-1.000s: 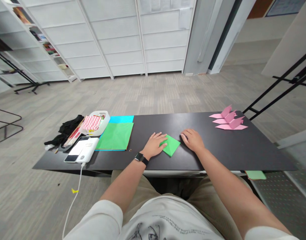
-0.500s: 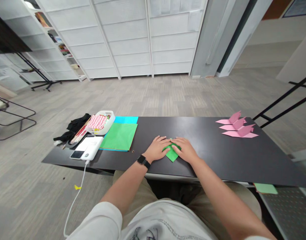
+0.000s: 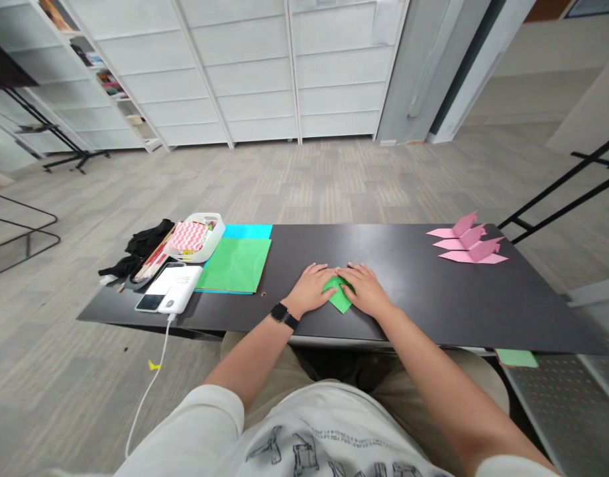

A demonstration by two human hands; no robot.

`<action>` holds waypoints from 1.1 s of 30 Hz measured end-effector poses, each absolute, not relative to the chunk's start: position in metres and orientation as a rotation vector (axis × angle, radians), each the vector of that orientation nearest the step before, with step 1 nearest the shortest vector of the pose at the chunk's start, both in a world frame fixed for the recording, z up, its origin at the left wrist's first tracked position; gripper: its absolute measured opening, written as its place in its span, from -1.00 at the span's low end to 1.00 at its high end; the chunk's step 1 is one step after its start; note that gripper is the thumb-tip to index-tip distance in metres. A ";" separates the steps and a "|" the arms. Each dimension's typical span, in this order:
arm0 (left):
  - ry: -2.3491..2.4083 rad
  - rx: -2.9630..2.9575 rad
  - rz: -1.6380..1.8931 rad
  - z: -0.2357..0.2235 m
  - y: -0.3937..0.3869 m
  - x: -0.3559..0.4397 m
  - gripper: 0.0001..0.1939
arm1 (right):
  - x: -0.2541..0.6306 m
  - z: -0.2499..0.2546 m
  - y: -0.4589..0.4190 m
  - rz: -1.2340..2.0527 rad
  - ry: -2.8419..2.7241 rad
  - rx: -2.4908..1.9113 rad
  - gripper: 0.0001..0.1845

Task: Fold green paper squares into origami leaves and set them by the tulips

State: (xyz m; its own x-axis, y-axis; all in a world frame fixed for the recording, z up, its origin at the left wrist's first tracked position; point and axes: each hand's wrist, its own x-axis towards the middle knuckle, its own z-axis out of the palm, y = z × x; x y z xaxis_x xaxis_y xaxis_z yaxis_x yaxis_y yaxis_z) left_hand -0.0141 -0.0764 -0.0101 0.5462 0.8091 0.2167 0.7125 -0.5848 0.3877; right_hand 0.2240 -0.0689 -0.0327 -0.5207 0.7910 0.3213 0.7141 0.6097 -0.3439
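A small folded piece of green paper [image 3: 340,302] lies on the dark table, one pointed corner toward me. My left hand [image 3: 313,289] rests flat over its left side, fingers stretched out and thumb on the paper. From the right, my right hand [image 3: 364,289] lies flat over the other side, its fingers also extended and its thumb near the middle. The fingertips of both hands come close together at the paper's far edge. Much of the paper is hidden under the hands.
Several pink origami birds [image 3: 470,252] stand at the table's right. To the left are green sheets [image 3: 237,265] over blue ones, a white basket [image 3: 215,237], a white power bank [image 3: 181,289] with a cable [image 3: 150,391], and black cloth [image 3: 148,244]. Green paper [image 3: 517,358] lies below the right front edge.
The camera view has tilted slightly downward. Both hands stay on the green paper, with only a small shift of the fingers and thumbs.
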 end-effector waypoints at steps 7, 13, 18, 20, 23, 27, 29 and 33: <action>1.384 2.577 0.465 -0.008 -0.087 -0.019 -0.53 | 0.223 -0.032 -0.070 0.217 -2.412 -1.215 -0.52; 1.352 2.723 0.399 0.002 -0.118 -0.048 -0.61 | 0.223 -0.032 -0.069 0.214 -2.434 -1.240 -0.54; 1.407 2.654 0.480 0.011 -0.134 -0.064 -0.62 | 0.223 -0.032 -0.070 0.196 -2.435 -1.236 -0.55; 1.404 2.615 0.571 0.010 -0.134 -0.055 -0.62 | 0.223 -0.033 -0.070 0.189 -2.438 -1.236 -0.55; 1.380 2.608 0.631 0.003 -0.130 -0.031 -0.58 | 0.223 -0.034 -0.069 0.180 -2.447 -1.240 -0.54; 1.422 2.553 0.575 -0.009 -0.127 -0.012 -0.59 | 0.225 -0.035 -0.069 0.180 -2.439 -1.229 -0.54; 1.425 2.531 0.577 -0.012 -0.127 -0.012 -0.60 | 0.226 -0.036 -0.069 0.181 -2.417 -1.207 -0.54; 1.429 2.505 0.592 -0.012 -0.127 -0.015 -0.60 | 0.231 -0.035 -0.071 0.182 -2.375 -1.206 -0.60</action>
State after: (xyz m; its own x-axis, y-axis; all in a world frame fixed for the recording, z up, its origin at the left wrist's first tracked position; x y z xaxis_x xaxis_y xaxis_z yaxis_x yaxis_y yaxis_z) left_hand -0.0148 -0.1272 -0.0124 0.4532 0.8575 0.2436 0.7785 -0.5139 0.3603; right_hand 0.2312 -0.0715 -0.0349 -0.5052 0.7906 0.3460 0.7285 0.6056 -0.3202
